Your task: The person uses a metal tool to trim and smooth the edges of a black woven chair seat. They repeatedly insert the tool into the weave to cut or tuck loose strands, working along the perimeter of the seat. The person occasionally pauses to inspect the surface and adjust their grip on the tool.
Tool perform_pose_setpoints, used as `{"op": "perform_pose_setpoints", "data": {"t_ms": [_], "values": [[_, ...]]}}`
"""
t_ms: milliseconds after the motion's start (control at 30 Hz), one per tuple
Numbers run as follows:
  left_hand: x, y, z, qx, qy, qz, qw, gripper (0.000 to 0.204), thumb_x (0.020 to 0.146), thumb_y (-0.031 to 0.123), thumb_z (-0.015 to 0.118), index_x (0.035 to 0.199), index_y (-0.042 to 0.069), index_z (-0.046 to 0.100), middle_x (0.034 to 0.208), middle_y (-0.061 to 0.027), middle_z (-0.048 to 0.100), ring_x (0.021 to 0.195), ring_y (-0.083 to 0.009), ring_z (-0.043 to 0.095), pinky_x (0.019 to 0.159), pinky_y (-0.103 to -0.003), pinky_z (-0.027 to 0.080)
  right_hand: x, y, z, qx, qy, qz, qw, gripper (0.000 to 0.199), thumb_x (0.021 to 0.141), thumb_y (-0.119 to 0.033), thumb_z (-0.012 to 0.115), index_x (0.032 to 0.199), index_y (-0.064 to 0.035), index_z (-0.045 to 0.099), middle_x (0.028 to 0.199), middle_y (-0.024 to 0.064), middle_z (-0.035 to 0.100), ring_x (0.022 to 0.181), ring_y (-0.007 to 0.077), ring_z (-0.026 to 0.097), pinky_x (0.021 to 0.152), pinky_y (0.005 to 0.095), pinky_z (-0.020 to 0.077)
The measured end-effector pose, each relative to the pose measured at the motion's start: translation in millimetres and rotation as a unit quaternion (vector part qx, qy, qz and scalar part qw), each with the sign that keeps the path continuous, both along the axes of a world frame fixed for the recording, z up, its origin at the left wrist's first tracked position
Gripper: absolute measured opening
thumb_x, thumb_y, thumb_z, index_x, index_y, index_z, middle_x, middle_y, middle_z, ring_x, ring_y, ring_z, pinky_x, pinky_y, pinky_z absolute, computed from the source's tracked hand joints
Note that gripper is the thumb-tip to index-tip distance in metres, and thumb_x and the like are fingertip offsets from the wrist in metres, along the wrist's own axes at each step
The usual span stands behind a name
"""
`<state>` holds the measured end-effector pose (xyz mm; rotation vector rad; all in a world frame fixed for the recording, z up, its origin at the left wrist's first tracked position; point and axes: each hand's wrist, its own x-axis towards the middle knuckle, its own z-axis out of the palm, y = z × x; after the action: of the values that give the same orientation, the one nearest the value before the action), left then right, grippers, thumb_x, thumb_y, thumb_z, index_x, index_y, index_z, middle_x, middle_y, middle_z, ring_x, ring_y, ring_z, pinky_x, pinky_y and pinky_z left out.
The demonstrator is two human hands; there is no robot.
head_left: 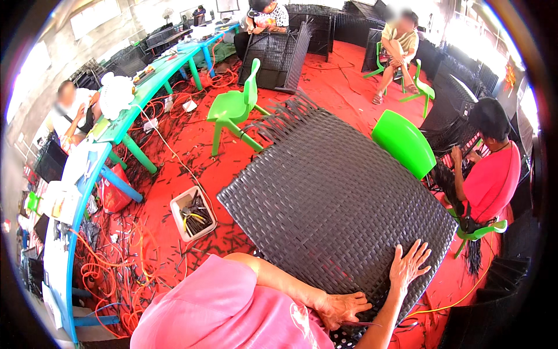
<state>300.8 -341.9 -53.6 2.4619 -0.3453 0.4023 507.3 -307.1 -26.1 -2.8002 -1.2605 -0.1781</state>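
Note:
A large panel woven from flat black strips (331, 192) lies in front of me, loose strip ends sticking out along its far edge. My right hand (409, 265) rests flat on the weave near its right front corner, fingers spread. Close beside it, at the near edge, my left hand (343, 309) has its fingers bent and drawn together. A thin dark piece (363, 323) shows just below those fingers; whether they grip it or only the panel's edge is unclear.
A white bin (193, 213) with black pieces and a yellow-handled tool stands left on the red floor (157, 203). Green chairs (404, 142) stand beyond the panel. A long table (125, 125) and orange hoses (104, 264) line the left. Several people work nearby, one in red (491, 183).

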Motion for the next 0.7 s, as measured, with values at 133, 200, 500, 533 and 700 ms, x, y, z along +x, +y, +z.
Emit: {"op": "perform_pose_setpoints", "data": {"t_ms": [133, 200, 500, 533, 700], "values": [[-5.3, 2.6, -9.0, -0.013, -0.022, -0.016, 1.0, 0.045, 0.051, 0.024, 0.073, 0.092, 0.006, 0.068, 0.13, -0.0347, 0.045, 0.111, -0.042, 0.048, 0.099, -0.053, 0.033, 9.4, -8.8, -17.8, -0.004, 0.006, -0.052, 0.999, 0.073, 0.1, -0.06, 0.035, 0.156, -0.0143, 0.027, 0.164, 0.009, 0.021, 0.152, 0.0326, 0.011, 0.115, 0.065, 0.0061], [-9.5, 4.5, -7.6, -0.009, -0.004, -0.041, 0.999, 0.051, 0.051, 0.024, 0.073, 0.098, 0.006, 0.066, 0.127, -0.0332, 0.045, 0.111, -0.0418, 0.047, 0.098, -0.053, 0.033, 16.4, -15.8, -26.9, 0.001, 0.018, -0.096, 0.995, 0.073, 0.1, -0.06, 0.033, 0.156, -0.014, 0.027, 0.164, 0.0073, 0.021, 0.151, 0.0328, 0.012, 0.115, 0.0629, 0.0098], [-18.1, 11.0, -6.5, -0.035, -0.014, -0.028, 0.999, 0.082, 0.053, 0.024, 0.074, 0.13, 0.003, 0.053, 0.132, -0.0279, 0.043, 0.109, -0.0406, 0.047, 0.098, -0.052, 0.035, 6.7, -24.6, -19.4, 0.04, -0.025, -0.039, 0.998, 0.066, 0.101, -0.049, 0.045, 0.153, -0.0104, 0.032, 0.162, 0.0124, 0.025, 0.151, 0.0358, 0.015, 0.116, 0.0635, 0.0086], [-18.4, 10.9, -4.1, -0.037, -0.018, -0.027, 0.999, 0.083, 0.053, 0.024, 0.074, 0.131, 0.003, 0.053, 0.132, -0.0276, 0.043, 0.108, -0.0402, 0.048, 0.098, -0.051, 0.036, 5.5, -33.5, -21.2, 0.078, -0.017, -0.008, 0.997, 0.065, 0.1, -0.046, 0.047, 0.153, -0.01, 0.033, 0.162, 0.0128, 0.025, 0.15, 0.0363, 0.015, 0.117, 0.0629, 0.0096], [-21.0, 19.4, 3.8, -0.039, -0.008, -0.03, 0.999, 0.081, 0.054, 0.026, 0.074, 0.129, 0.001, 0.055, 0.131, -0.0276, 0.047, 0.107, -0.0396, 0.05, 0.095, -0.051, 0.038, -42.5, -87.1, -20.6, 0.053, -0.004, 0.082, 0.995, 0.073, 0.092, -0.043, 0.061, 0.15, -0.0056, 0.036, 0.161, 0.016, 0.025, 0.15, 0.0377, 0.013, 0.118, 0.0619, 0.0069]]}}
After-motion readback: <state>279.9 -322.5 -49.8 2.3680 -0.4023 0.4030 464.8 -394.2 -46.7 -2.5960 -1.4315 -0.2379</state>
